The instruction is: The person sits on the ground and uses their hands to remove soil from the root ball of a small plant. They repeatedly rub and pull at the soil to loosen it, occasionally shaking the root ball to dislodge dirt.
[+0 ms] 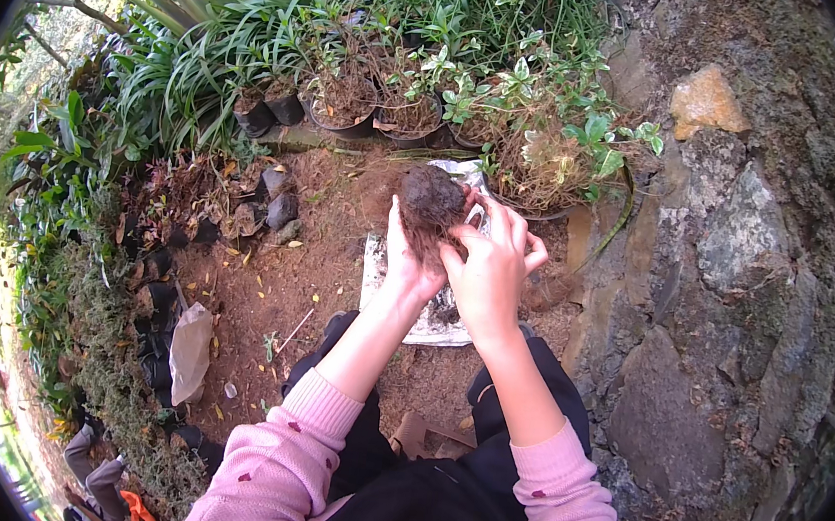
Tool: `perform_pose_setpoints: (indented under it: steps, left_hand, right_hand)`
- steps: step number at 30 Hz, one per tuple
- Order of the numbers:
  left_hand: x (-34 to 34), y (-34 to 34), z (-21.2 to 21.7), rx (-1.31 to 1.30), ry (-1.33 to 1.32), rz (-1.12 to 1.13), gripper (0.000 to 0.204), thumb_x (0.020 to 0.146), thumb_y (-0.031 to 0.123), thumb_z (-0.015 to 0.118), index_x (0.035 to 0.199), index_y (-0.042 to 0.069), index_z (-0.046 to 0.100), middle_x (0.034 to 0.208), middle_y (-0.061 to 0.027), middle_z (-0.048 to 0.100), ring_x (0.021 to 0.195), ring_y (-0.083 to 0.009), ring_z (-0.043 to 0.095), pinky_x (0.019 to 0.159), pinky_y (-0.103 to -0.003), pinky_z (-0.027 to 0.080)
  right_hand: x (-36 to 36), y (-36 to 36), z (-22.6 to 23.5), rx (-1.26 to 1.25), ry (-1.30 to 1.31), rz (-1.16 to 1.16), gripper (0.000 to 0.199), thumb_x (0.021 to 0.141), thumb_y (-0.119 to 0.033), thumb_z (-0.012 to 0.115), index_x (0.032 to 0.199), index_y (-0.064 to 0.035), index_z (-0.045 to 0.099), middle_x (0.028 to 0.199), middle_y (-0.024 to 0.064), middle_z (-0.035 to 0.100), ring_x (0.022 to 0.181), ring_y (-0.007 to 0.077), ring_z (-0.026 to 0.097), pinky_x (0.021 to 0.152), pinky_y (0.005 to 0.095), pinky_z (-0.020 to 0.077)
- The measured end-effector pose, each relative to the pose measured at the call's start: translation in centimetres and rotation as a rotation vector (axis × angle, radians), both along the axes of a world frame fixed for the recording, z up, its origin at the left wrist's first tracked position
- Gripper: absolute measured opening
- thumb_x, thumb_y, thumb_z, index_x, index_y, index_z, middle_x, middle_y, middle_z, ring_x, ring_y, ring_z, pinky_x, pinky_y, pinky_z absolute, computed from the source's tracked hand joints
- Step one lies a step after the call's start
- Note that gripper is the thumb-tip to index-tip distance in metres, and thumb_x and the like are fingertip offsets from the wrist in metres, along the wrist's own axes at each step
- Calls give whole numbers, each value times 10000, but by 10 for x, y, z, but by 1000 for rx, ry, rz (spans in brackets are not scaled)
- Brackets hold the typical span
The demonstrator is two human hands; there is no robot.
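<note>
A round ball of dark soil [431, 194] with loose brown fibres on its side is held up in front of me, between both hands. My left hand [410, 257] cups it from below and the left, with the palm turned up. On the lower right of the ball, my right hand [493, 266] has its fingers bent, with thumb and forefinger pinching the fibres. Beneath the hands a white sheet [374, 274], smudged with dark soil, lies on the ground. Brown fibres [547, 289] are heaped just right of it.
Black plant pots [343, 118] with variegated and grassy plants line the far side. A stone wall [675, 406] rises on the right, with an orange-brown rock [708, 101] on it. At left, a pale plastic bag [190, 352] lies among black grow bags [156, 366]. Bare soil [276, 272] shows between.
</note>
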State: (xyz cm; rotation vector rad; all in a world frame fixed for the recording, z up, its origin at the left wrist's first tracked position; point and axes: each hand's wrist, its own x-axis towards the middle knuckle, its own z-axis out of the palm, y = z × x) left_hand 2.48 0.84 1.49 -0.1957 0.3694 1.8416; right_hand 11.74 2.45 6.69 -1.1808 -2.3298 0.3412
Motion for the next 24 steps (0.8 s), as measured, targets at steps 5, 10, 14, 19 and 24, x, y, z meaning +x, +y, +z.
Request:
perform_pose_setpoints:
  steps: [5,10,14,19,24]
  left_hand:
    - [0,-1,-4,2,38,-25,656,946,559,248,1293,31,427,1265,-153,512,1234,-277,445,1063,-418,342]
    - [-5,4,-4,-20,-33,48,642,943,564,263,1263,40,450,1225,-158,538,1178,-300,505,1018,-450,387]
    - [-13,2,-5,-53,-98,89,655,936,567,266,1246,22,457,1220,-162,543,1175,-296,515,1028,-454,379]
    - [-13,4,-11,-24,-153,99,614,934,569,312,1242,61,467,1180,-160,553,1087,-313,568,943,-450,460]
    - [-4,2,-11,65,-131,41,631,943,560,263,1245,50,480,1163,-182,573,1048,-310,579,943,-433,471]
  right_hand:
    - [-1,0,4,34,-60,-4,192,631,-191,762,796,-109,710,1229,78,534,1199,239,416,986,495,214]
    - [5,10,9,60,-66,-85,181,649,-187,757,812,-123,709,1240,77,525,1204,236,412,983,498,213]
    - [16,23,18,167,-64,-186,151,692,-204,740,818,-138,691,1240,43,533,1191,214,427,978,491,211]
    - [7,20,30,332,165,-66,136,689,-201,745,812,-185,688,1141,-19,589,1119,188,493,973,448,204]
    - [-5,10,20,384,170,5,153,685,-214,740,833,-214,703,1118,-45,590,1093,171,497,962,461,207]
